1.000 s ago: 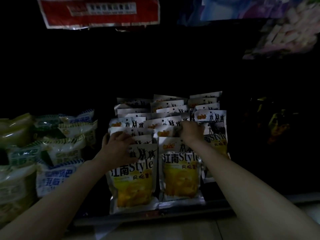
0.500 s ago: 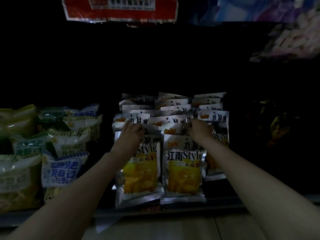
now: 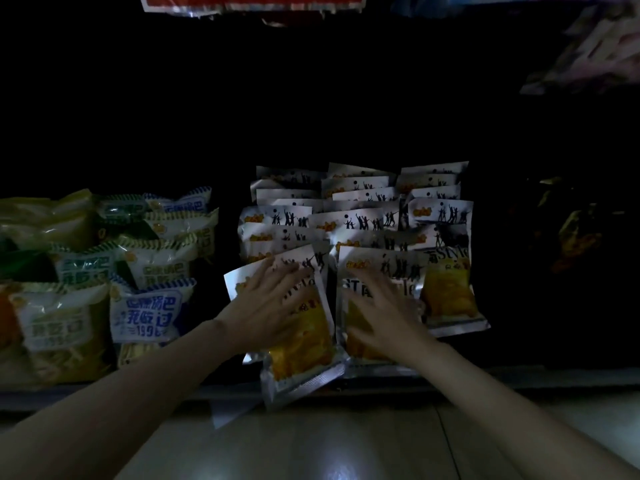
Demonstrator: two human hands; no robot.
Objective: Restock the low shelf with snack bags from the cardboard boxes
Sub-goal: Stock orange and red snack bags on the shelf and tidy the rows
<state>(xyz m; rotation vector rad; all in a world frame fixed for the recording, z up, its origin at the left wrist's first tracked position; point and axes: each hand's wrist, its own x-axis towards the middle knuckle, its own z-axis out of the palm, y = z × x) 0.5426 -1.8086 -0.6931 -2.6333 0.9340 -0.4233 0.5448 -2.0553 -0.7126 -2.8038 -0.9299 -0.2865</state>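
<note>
On low shelf (image 3: pixel 450 375), dim light: three overlapping rows of flat silver foil snack bags (image 3: pixel 360 216), crinkled and glossy, each printed with black dancing silhouettes along the top and a yellow panel lower down. Front bag of the left row (image 3: pixel 304 344) tilted, its bottom seam hanging past the shelf lip; front bag of the middle row (image 3: pixel 381 271) upright just beside it, edges touching or nearly so. Right row led by another silver bag (image 3: pixel 446 296), yellow window fully exposed.

Left hand (image 3: pixel 266 303) laid flat on the tilted bag, fingers straight and spread, pressing rather than gripping. Right hand (image 3: pixel 384 313) likewise flat on the middle front bag, fingers extended and fanned, blurred at the tips. Both forearms bare, reaching from below.

Left of the silver rows, puffy pillow-shaped packs (image 3: pixel 145 313), white and pale yellow with blue lettering and striped crimped ends, stacked loosely.

Shiny tiled floor (image 3: pixel 329 445) below, with a soft glare. Back of the shelf lost in darkness; far right holds only faint yellow-orange glints, contents unreadable. Red label (image 3: pixel 249 1) at the top cut off by the frame. Pale wrappers (image 3: pixel 595 50) at upper right blurred.
</note>
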